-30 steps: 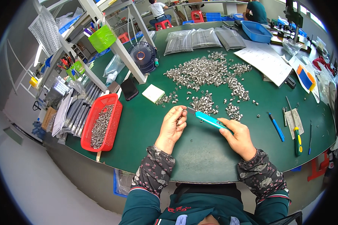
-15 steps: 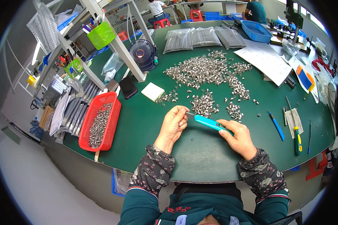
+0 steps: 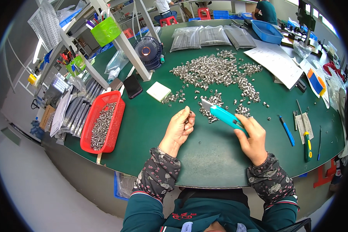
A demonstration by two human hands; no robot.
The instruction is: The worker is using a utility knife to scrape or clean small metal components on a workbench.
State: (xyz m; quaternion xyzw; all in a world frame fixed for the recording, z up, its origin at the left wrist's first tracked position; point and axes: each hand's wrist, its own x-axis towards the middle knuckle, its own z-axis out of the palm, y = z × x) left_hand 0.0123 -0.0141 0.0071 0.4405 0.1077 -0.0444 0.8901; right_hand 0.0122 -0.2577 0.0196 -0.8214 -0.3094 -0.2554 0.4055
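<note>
My right hand (image 3: 254, 140) grips a turquoise utility knife (image 3: 225, 115) by its handle. The knife's bare blade (image 3: 206, 104) points up and to the left, over the near end of a pile of small metal rings (image 3: 207, 71). To the left of the knife, my left hand (image 3: 174, 132) is closed with thumb and forefinger pinched together. Among its fingers show small metal rings (image 3: 186, 121), partly hidden by them. Blade and left hand are apart. Both hands are above the green table (image 3: 205, 162).
On the left stand a red basket (image 3: 118, 127) of metal rings, a phone (image 3: 132, 87), a white pad (image 3: 158, 91) and a fan (image 3: 147, 52). Bagged rods (image 3: 185, 38) lie at the back. To the right are a blue pen-like tool (image 3: 286, 131), a screwdriver (image 3: 307, 147) and paper sheets (image 3: 276, 63).
The knife blade has come away from my left fingertips, moving right and up. My left fingers have curled, and rings now show among them. The view has shifted slightly.
</note>
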